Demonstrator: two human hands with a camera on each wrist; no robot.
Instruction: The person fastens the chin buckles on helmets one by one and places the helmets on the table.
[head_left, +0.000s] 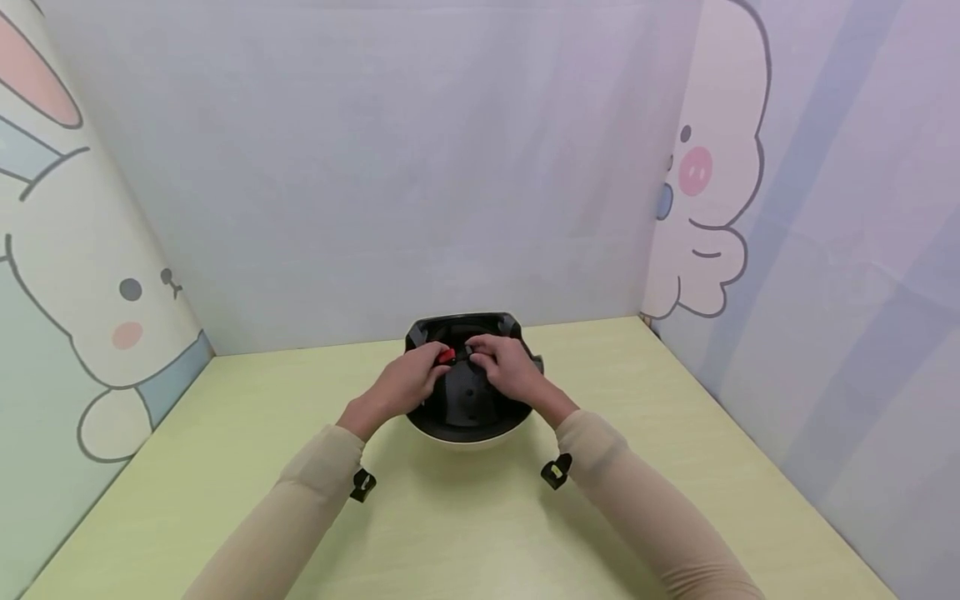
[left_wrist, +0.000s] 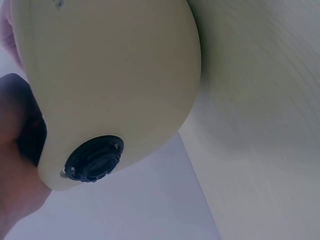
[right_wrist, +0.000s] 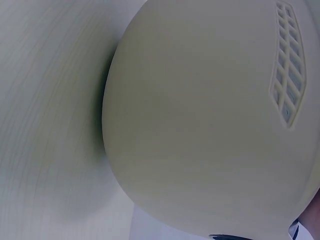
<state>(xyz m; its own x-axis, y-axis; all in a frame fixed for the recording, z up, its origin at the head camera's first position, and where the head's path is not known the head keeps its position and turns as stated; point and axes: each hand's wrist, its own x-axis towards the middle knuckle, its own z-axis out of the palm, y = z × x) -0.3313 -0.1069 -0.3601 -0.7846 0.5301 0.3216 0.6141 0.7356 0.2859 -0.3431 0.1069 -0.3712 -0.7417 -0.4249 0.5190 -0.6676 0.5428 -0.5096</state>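
A cream helmet [left_wrist: 120, 75] lies upside down on the table, its black inside [head_left: 468, 396] facing up in the head view. My left hand [head_left: 408, 379] reaches over the left rim and pinches a red-and-black chin-strap buckle [head_left: 447, 356]. From the right, my right hand [head_left: 512, 368] pinches a dark strap end [head_left: 469, 349] close beside the buckle. Whether the two parts touch is too small to tell. A round black knob [left_wrist: 97, 159] on the helmet's side shows in the left wrist view. The right wrist view shows a latticed vent [right_wrist: 289, 65] in the shell.
The pale yellow-green table [head_left: 262, 433] meets a light back wall [head_left: 360, 167]. Side panels bear a cartoon rabbit [head_left: 97, 275] on the left and a cartoon pig [head_left: 712, 167] on the right. Small black devices [head_left: 556, 472] sit at both wrists.
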